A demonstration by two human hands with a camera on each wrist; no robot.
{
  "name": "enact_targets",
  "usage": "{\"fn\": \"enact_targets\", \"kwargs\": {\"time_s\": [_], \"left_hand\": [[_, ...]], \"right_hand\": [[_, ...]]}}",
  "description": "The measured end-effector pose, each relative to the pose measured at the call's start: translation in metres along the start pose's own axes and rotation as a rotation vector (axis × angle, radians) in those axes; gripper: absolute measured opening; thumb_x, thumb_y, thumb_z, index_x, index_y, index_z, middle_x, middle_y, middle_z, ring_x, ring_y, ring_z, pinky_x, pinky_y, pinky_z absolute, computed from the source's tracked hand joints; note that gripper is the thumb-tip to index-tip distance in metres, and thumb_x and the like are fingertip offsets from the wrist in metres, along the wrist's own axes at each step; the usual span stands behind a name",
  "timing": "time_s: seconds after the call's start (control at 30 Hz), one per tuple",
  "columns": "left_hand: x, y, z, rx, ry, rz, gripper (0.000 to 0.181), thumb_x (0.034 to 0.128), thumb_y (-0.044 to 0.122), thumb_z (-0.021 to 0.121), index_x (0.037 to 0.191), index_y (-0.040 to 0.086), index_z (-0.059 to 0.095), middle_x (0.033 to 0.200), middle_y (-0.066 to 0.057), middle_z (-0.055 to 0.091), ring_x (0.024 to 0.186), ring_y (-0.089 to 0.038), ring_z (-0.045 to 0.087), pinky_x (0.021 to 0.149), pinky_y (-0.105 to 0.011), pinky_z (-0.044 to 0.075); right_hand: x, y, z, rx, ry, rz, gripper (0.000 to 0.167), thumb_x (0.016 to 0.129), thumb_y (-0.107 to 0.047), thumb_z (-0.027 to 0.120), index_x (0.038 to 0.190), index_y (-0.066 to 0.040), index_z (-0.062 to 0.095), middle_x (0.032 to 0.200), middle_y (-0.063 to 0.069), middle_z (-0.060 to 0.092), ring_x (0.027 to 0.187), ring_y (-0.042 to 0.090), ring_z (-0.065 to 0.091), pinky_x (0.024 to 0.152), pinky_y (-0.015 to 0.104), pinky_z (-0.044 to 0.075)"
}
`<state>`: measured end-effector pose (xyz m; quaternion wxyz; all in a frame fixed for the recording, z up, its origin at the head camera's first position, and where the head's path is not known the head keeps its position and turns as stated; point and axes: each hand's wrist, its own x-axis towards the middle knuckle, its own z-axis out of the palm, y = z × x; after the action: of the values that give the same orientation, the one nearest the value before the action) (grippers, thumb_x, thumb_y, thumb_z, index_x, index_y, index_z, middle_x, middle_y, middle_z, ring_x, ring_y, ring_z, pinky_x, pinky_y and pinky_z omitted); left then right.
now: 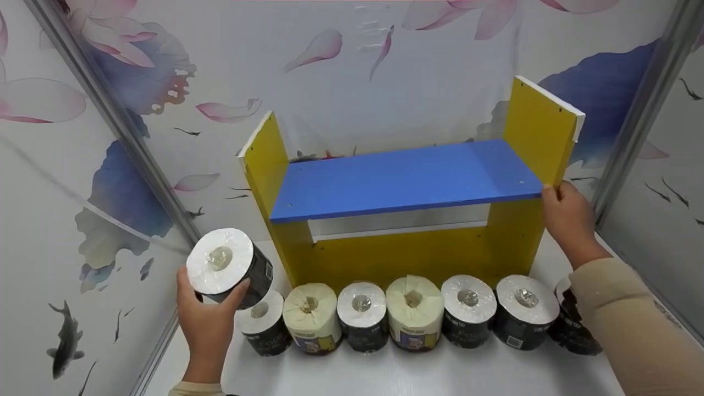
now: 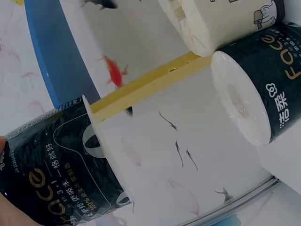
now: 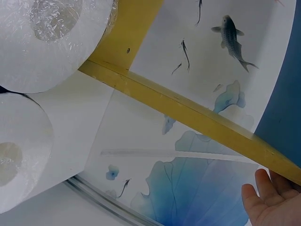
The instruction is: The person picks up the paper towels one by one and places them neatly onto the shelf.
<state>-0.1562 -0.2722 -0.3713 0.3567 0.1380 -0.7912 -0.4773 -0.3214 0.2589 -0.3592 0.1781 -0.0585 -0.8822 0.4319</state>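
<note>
My left hand (image 1: 209,324) grips a black-wrapped toilet roll (image 1: 258,278) by its sides, its white end tilted up, left of the shelf. In the left wrist view that same toilet roll (image 2: 61,165) shows its printed wrapper. My right hand (image 1: 572,220) holds the right side panel (image 1: 531,165) of a yellow and blue shelf unit, at the height of its blue board (image 1: 407,176). From the right wrist, the right hand's fingers (image 3: 267,188) lie against the edge of the yellow panel (image 3: 188,110); the thumb is hidden there.
Along the shelf's front stands a row of several rolls, some black-wrapped (image 1: 363,324), others cream-wrapped (image 1: 311,327). The rightmost roll (image 1: 577,333) is partly behind my right sleeve. Printed wall panels (image 1: 385,93) with metal edge strips (image 1: 118,126) enclose the white table (image 1: 396,379).
</note>
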Motion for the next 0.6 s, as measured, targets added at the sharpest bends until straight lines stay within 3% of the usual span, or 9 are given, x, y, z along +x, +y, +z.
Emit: {"fn": "enact_targets", "kwargs": {"time_s": [0.27, 0.5, 0.6], "left_hand": [[-0.003, 0.013, 0.003, -0.028, -0.033, 0.012, 0.109, 0.0727, 0.021, 0.085, 0.154, 0.003, 0.014, 0.155, -0.017, 0.026, 0.144, -0.028, 0.021, 0.116, -0.047, 0.019], [-0.005, 0.025, 0.006, -0.022, -0.051, 0.035, 0.11, 0.0723, 0.023, 0.086, 0.154, 0.003, 0.015, 0.156, -0.015, 0.025, 0.145, -0.026, 0.02, 0.116, -0.048, 0.02], [-0.005, 0.031, 0.008, -0.03, -0.054, 0.053, 0.109, 0.0716, 0.023, 0.086, 0.153, 0.004, 0.017, 0.155, -0.014, 0.027, 0.144, -0.025, 0.022, 0.115, -0.047, 0.022]], "right_hand": [[0.0, 0.0, 0.0, 0.008, -0.005, 0.003, 0.057, 0.101, -0.042, 0.024, 0.126, 0.005, 0.046, 0.093, 0.017, 0.045, 0.084, 0.03, 0.044, 0.068, 0.039, 0.037], [-0.001, 0.002, -0.001, -0.011, 0.009, -0.047, 0.052, 0.102, -0.039, 0.025, 0.116, 0.005, 0.048, 0.083, 0.016, 0.042, 0.071, 0.029, 0.041, 0.063, 0.038, 0.034], [-0.001, 0.001, -0.001, 0.001, 0.002, -0.032, 0.054, 0.101, -0.04, 0.024, 0.118, 0.005, 0.048, 0.084, 0.016, 0.042, 0.073, 0.029, 0.041, 0.064, 0.038, 0.035]]}}
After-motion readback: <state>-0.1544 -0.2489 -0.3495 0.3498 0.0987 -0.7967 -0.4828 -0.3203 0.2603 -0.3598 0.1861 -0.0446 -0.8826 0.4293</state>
